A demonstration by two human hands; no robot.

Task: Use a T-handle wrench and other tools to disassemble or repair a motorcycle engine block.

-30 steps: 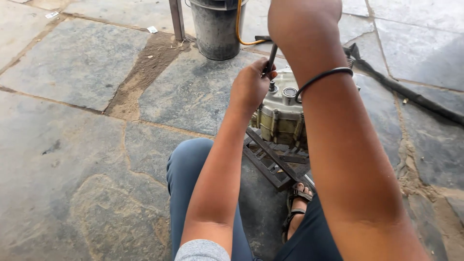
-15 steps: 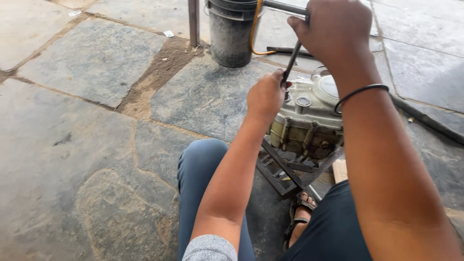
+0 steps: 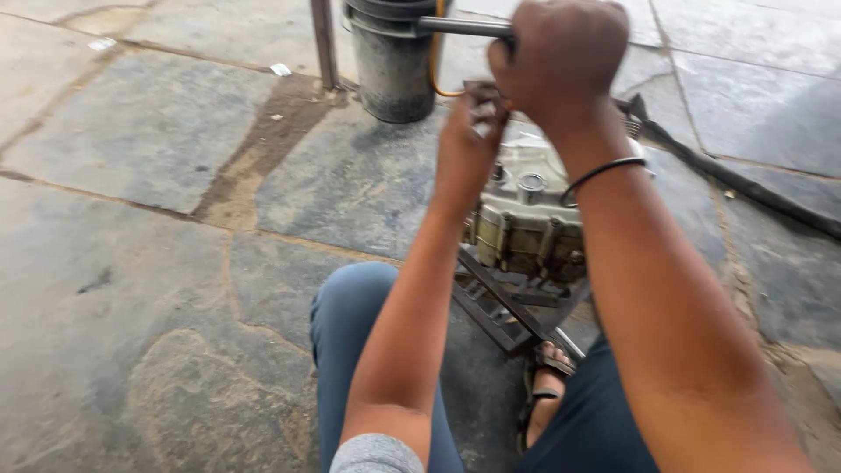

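My right hand [image 3: 561, 57] is raised and closed around a dark metal bar-like tool [image 3: 460, 26] that sticks out to the left. Just below it, my left hand [image 3: 469, 144] grips the lower end of the same tool over a small grey-green engine block [image 3: 526, 219]. The engine rests on a dark metal frame [image 3: 504, 311] between my legs. A black band circles my right wrist. The tool's tip is hidden behind my hands.
A dark bucket [image 3: 394, 61] with a yellow hose stands just beyond the engine, beside a thin metal post [image 3: 322, 39]. A black hose [image 3: 745, 184] runs across the stone slabs at the right. My sandalled foot [image 3: 547, 385] is under the frame.
My right hand has dropped lower and closer to my left hand, which has risen off the engine toward it. The view has shifted slightly.
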